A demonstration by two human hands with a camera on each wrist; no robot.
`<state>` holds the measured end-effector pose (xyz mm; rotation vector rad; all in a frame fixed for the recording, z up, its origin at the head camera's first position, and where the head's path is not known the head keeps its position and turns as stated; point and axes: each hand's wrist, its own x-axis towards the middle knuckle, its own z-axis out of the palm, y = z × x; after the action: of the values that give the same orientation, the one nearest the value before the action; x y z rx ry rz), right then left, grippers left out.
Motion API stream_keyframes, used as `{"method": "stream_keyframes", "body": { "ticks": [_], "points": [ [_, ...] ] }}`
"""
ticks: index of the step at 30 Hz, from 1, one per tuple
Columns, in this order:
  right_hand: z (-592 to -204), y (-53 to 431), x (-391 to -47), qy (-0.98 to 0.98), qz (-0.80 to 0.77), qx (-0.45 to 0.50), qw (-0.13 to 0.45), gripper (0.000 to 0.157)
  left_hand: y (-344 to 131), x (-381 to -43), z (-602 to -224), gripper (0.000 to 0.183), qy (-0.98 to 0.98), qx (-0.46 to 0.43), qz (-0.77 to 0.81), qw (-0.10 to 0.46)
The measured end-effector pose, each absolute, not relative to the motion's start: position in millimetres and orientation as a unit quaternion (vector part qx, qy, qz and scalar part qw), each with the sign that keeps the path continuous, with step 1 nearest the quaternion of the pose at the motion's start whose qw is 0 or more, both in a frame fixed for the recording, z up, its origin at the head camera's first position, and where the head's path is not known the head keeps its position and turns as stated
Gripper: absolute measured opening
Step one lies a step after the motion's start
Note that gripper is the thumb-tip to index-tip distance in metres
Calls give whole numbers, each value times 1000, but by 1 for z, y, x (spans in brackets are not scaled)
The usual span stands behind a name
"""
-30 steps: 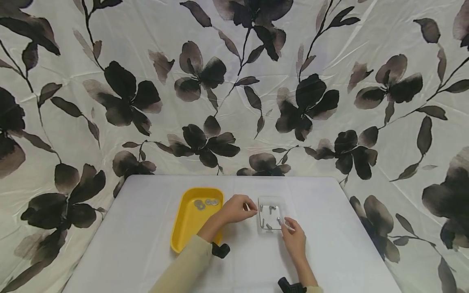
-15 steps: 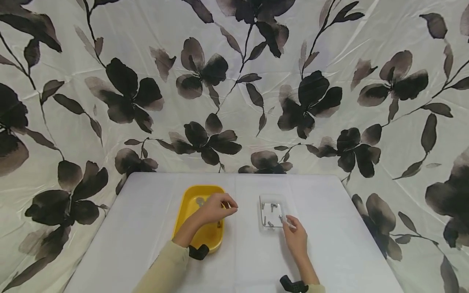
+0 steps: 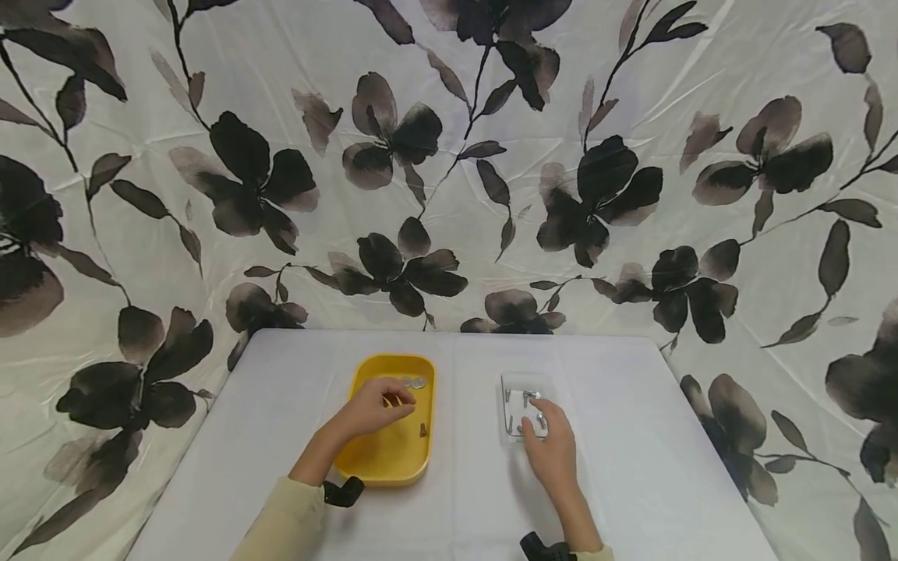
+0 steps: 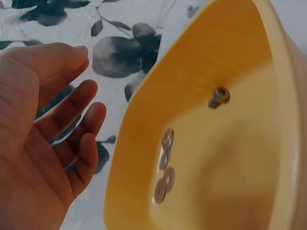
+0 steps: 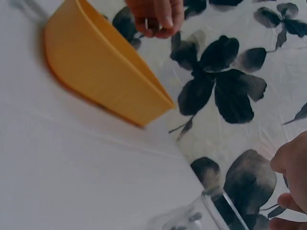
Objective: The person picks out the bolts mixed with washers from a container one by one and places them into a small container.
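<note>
My left hand is above the yellow tray, its fingers loosely bent, and nothing shows between them in the left wrist view. Several washers lie at the tray's far end. A short socket-head bolt lies by itself near the tray's right side. My right hand hovers over the clear plastic box, with thumb and forefinger spread apart above the small metal bolts inside. This hand hides part of the box's near right corner.
The tray and the box stand apart on a white-covered table. Behind the table hangs a white cloth printed with dark flowers. A black wrist camera sits on the left wrist, another on the right.
The left hand has moved left from beside the clear box to over the yellow tray. The right hand has left the box's right edge and come over its inside. The tray's bolt is now in plain sight.
</note>
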<state>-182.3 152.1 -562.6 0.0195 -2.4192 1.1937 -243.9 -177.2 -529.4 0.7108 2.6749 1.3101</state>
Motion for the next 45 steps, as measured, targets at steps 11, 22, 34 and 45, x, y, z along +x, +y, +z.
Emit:
{"method": "stream_keyframes", "body": {
  "ticks": [11,22,34,45],
  "points": [
    [-562,95,-185,-861,466,80,189,38,-195,-248,-537,14,889,226,392,65],
    [-568,57,-178,-861,489,89,111,36,-197,-240,-542,18,916,173,349,98],
    [-586,37,-174,-859,499,107,41,39,-197,-250,-555,17,927,170,318,97],
    [-597,24,-171,-861,494,120,19,48,-187,-265,-552,18,924,198,307,112]
  ]
}}
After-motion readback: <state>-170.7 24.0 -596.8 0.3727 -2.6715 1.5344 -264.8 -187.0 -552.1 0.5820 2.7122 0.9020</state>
